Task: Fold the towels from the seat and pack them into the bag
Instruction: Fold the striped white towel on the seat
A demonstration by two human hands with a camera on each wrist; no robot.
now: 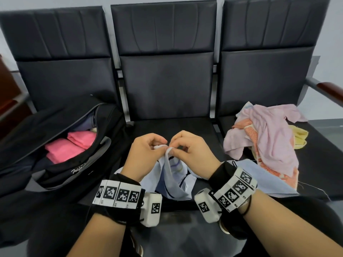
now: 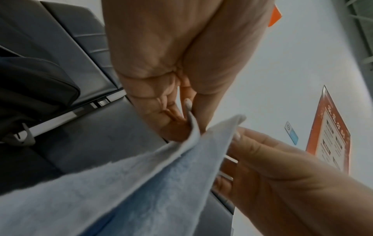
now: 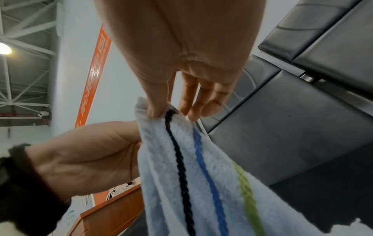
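Pinching the top edge of a pale blue towel (image 1: 174, 175), the left hand (image 1: 144, 154) and right hand (image 1: 193, 153) meet knuckle to knuckle above the middle seat (image 1: 185, 125). Both hands are clamped on the towel: the left wrist view shows the left thumb and a finger nipping a fold of it, and the right wrist view shows the right thumb (image 3: 155, 102) pressing the hem by a black stripe (image 3: 179, 159), other fingers (image 3: 201, 102) loosely curled behind. Blue and green stripes run beside the black one. The towel hangs down between the forearms, its lower part bunched on the seat front. Both wrists carry bands with black-and-white markers (image 1: 118, 193), palms turned inward, forearms coming in from the bottom of the head view.

Left seat: open black bag (image 1: 61, 164), folded pink towels (image 1: 70, 145) inside. Right seat: loose pile of towels (image 1: 263, 138), pink, orange-patterned and yellow, with a light blue cloth (image 1: 267, 180) under its near edge.
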